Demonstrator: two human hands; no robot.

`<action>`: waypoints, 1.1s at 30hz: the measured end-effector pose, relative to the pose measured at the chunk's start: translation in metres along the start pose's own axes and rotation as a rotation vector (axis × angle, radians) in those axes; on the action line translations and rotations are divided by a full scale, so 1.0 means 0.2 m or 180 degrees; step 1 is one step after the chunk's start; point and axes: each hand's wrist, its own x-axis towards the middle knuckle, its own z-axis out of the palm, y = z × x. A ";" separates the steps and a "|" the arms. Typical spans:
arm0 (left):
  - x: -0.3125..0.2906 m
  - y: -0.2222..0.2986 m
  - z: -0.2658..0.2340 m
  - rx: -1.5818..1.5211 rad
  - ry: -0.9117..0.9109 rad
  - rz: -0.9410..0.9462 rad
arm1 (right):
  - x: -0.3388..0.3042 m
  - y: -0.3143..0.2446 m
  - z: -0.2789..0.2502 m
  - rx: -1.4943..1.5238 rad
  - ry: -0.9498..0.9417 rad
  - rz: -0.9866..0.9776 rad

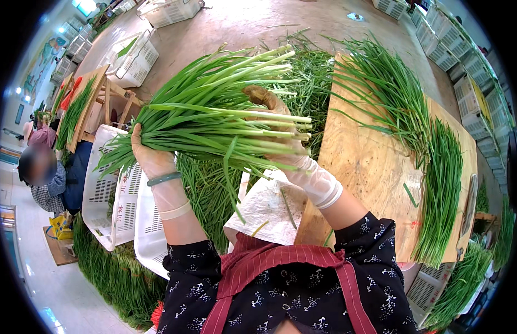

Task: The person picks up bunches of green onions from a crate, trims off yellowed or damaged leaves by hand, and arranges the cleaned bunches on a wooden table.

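A large bunch of garlic chives [197, 119] is held up in front of me, leaf tips to the left and pale stem ends to the right. My left hand [150, 153], in a thin translucent glove with a bangle at the wrist, is closed around the leafy end. Around the pale stems curls my right hand [283, 131], its glove stained brown at the fingers. Several stems cross over its palm and partly hide it. Under the bunch lie more loose chives [205, 183] and a white cloth [272, 203] near my lap.
To the right stands a wooden board [361, 178] with chive bunches [439, 189] along its far and right edges. White crates [111, 192] stand at my left. Chive scraps [311, 75] are heaped beyond my hands. A person [61, 175] sits at far left.
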 end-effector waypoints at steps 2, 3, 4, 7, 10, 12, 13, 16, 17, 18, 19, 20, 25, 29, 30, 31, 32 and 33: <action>0.01 0.00 0.00 -0.0036 0.0084 -0.0026 | 0.01 -0.03 -0.01 -0.0360 -0.0084 -0.0011; 0.00 0.00 0.00 0.0051 0.0088 0.0016 | 0.01 -0.04 -0.01 -0.0600 -0.0146 0.0006; -0.01 -0.01 0.00 0.0139 0.0092 0.0058 | 0.02 -0.06 -0.02 -0.0883 -0.0239 0.0059; -0.01 0.01 0.00 0.0210 0.0088 -0.0008 | 0.00 -0.11 -0.06 -0.0539 -0.0402 0.0759; -0.01 0.00 0.01 0.0110 0.0056 -0.0084 | -0.04 -0.12 -0.06 0.0156 -0.0609 0.0897; -0.02 0.00 0.01 0.0122 0.0050 -0.0078 | -0.04 -0.12 -0.07 -0.0119 -0.0915 0.0772; -0.02 0.00 0.00 0.0134 0.0048 -0.0076 | -0.03 -0.12 -0.07 -0.0577 -0.1169 0.0573; -0.01 0.00 -0.01 0.0152 0.0080 -0.0037 | -0.04 -0.11 -0.05 -0.0866 -0.1274 0.0931; -0.02 0.00 -0.02 0.0159 0.0108 -0.0015 | -0.03 -0.04 -0.07 -0.1316 -0.1358 0.0763; -0.01 -0.01 -0.01 0.0062 0.0075 -0.0096 | -0.02 -0.01 -0.05 -0.0255 -0.1104 0.1052; -0.01 -0.01 -0.01 -0.0034 0.0043 -0.0176 | -0.02 0.01 -0.04 0.0985 -0.0770 0.1310; 0.00 -0.02 -0.01 -0.0131 0.0009 -0.0257 | -0.01 0.04 -0.02 0.2050 -0.0427 0.1481; 0.01 -0.01 -0.02 -0.0264 -0.0041 -0.0170 | -0.11 0.11 -0.11 0.2493 -0.0629 0.1135; 0.02 0.04 -0.05 -0.0342 0.0135 0.0058 | -0.13 -0.12 -0.09 0.0112 -0.0612 0.1124; 0.02 0.02 -0.03 -0.0331 0.0108 -0.0052 | -0.15 -0.07 -0.17 0.1786 -0.0262 0.1109; 0.01 0.01 -0.03 -0.0276 0.0138 0.0024 | -0.15 -0.02 -0.19 0.1869 -0.0293 0.1238; 0.00 -0.01 -0.02 -0.0222 0.0170 0.0100 | -0.14 0.01 -0.21 0.1951 -0.0325 0.1368; 0.00 -0.02 -0.01 -0.0160 0.0201 0.0185 | -0.12 0.01 -0.20 0.2043 -0.0362 0.1496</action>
